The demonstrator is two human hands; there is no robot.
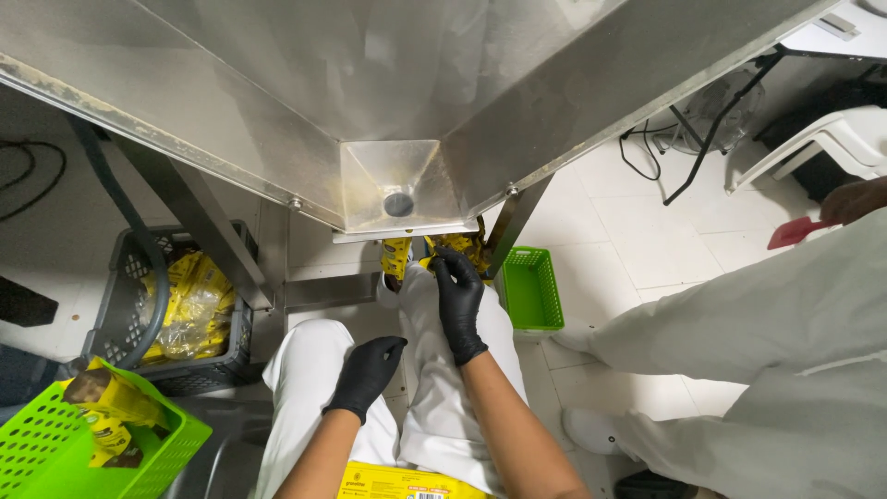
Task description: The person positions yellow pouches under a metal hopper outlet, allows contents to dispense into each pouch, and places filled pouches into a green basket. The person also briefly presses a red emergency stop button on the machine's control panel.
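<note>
Fingers of right hand (459,300) pinch yellow packet (453,248); left hand (368,372) rests on knee.

left hand (367,372): black glove | right hand (458,302): black glove | forearms bare | white trousers (305,388) beneath metal hopper (399,189)

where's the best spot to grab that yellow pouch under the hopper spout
Probably by the yellow pouch's lower edge, coming from below. Its top sits tucked under the steel hopper's outlet, so only the bottom is reachable. The right hand, in a black glove, already has its grip there. The left hand rests on the knee.
</note>
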